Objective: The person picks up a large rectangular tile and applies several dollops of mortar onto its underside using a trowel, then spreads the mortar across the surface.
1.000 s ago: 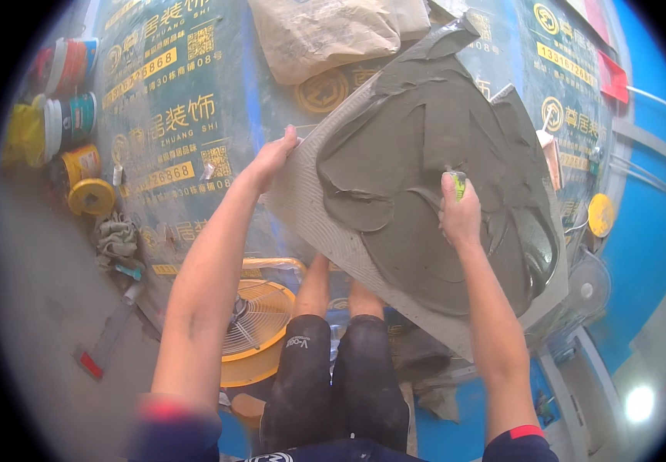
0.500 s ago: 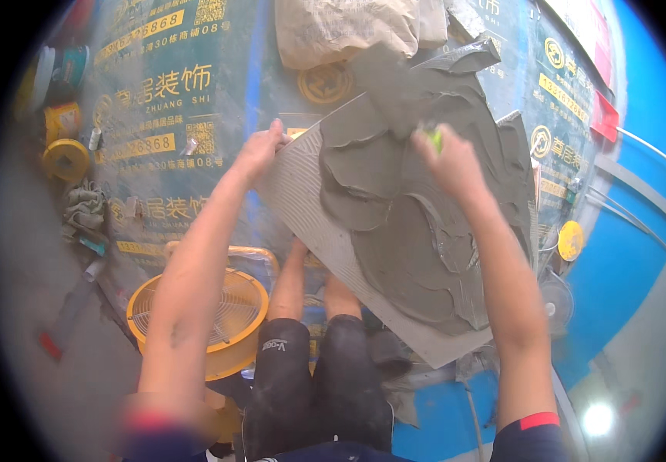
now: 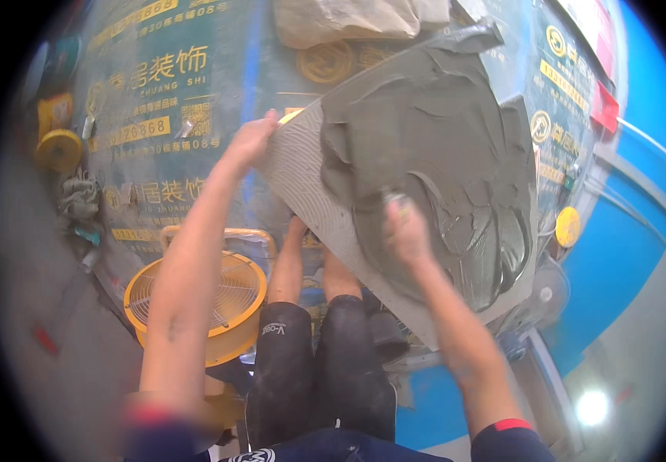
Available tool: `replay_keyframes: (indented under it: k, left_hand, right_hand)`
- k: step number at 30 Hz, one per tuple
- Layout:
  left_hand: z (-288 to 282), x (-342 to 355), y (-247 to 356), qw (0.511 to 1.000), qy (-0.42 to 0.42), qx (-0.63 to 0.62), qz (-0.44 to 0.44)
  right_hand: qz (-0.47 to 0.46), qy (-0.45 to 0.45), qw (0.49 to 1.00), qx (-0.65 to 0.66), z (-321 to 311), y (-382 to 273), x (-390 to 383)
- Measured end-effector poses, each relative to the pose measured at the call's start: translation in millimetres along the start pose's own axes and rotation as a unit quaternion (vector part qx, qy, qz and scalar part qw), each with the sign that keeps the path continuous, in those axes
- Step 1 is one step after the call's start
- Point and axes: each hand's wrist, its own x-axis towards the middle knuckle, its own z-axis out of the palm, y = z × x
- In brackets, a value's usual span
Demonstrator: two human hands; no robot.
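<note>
Left hand outstretched, holding slab; right hand gripping handle

free: sheeting left of board | blocked: bag beyond, fan nearer | far left: probably buckets

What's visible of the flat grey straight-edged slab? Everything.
The flat grey straight-edged slab, possibly tile, sits diagonally, one corner toward the picture's bottom. Fine ridges show along its bare left margin. Thick, wet-looking dark grey paste covers most of it. The left hand holds its left corner; the right hand holds a blurred trowel over the paste.
</note>
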Motion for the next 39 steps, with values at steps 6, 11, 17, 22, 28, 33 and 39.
replay_keyframes:
  k: [6, 11, 17, 22, 28, 33, 39]
  left_hand:
    - [-16.7, 6.0, -18.7, 0.999, -0.037, -0.001, 0.019]
    - [-26.3, 17.3, -25.2, 0.998, -0.054, 0.015, -0.015]
    - [1.1, 13.1, -7.8, 0.993, -0.012, 0.113, -0.01]
    - [-9.2, 2.9, -9.9, 0.988, 0.005, 0.152, -0.003]
    - [-4.4, 12.0, -12.4, 0.989, -0.033, 0.144, -0.014]
    - [-4.1, -4.9, -21.0, 0.993, 0.007, 0.119, -0.021]
    - [-35.6, -8.2, -63.3, 0.99, 0.04, 0.13, -0.034]
  right_hand:
    - [-0.008, 0.079, 0.99, -0.121, 97.2, 31.2, -63.3]
    - [0.082, 0.239, 0.964, -0.08, 59.4, 69.9, -61.2]
    - [0.158, 0.42, 0.893, 0.03, -51.0, 198.9, -77.8]
    - [0.148, 0.34, 0.636, 0.676, -89.5, 151.9, -58.9]
    - [0.023, 0.231, 0.717, 0.657, -87.9, 64.9, 3.1]
    - [0.057, 0.373, 0.924, 0.071, -108.6, 80.7, 5.3]
    - [0.187, 0.466, 0.865, 0.026, -177.3, 205.5, -43.7]
